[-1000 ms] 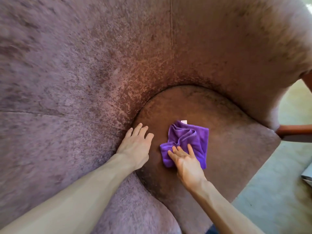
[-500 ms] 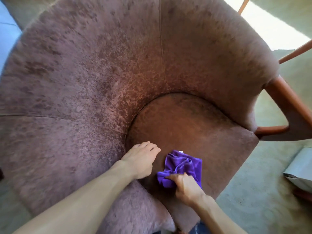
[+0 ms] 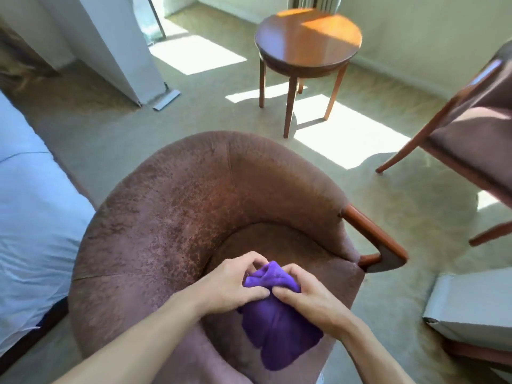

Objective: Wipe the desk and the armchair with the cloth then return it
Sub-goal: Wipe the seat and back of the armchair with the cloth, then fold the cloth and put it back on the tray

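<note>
Carpeted floor (image 3: 415, 245) lit by sun patches surrounds the armchair (image 3: 171, 217), which stands below me, its curved back toward the round wooden side table (image 3: 307, 40). Bed (image 3: 25, 212) lies to my left; a second chair (image 3: 471, 128) stands at right.

Cloth (image 3: 277, 328): purple, bunched, held above the armchair seat, its lower part hanging loose below both hands.

Left hand (image 3: 230, 284): grip closed on the cloth's upper left edge, thumb and fingers pinching the fabric.

Right hand (image 3: 307, 297): grip closed on the cloth's upper right edge, fingers curled over the fold.

My two thumbs nearly meet in front of the gathered top. Neither hand touches the armchair.
</note>
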The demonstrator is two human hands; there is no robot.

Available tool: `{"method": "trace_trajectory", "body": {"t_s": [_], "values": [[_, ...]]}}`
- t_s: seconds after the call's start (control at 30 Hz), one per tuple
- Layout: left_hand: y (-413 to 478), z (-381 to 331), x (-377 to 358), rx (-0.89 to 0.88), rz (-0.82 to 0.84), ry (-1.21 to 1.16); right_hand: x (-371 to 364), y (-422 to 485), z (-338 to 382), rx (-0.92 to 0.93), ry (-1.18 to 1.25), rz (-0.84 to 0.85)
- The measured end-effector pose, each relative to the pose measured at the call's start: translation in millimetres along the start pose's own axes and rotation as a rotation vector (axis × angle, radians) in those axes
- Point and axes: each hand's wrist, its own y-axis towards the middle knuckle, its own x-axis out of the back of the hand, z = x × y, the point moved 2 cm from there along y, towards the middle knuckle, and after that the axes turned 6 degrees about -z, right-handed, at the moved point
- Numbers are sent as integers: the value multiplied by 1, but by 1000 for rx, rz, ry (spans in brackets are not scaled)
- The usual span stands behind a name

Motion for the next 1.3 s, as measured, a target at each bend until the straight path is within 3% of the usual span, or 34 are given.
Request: {"method": "trace_trajectory", "body": {"t_s": [0.2,0.3,0.5,0.67,0.93,1.03,1.17,1.3], "values": [[-12,-105,74,-105,-94,-84,47,-53,112,-23,61,101],[-25,-157,107,-234,-164,-18,66,-82,164,19,51,45],[-62,-231,156,-411,-385,-158,105,-148,279,214,107,-165],[-80,-286,182,-344,-143,-364,129,-213,341,349,223,-378],[-119,-387,179,-657,35,-439,143,-341,366,468,256,-611],[-152,-429,168,-727,219,-619,139,-402,360,468,302,-547],[-206,-479,132,-822,701,-788,122,-484,346,527,366,-572],[-261,-517,86,-825,837,-724,95,-570,317,576,416,-725]]}}
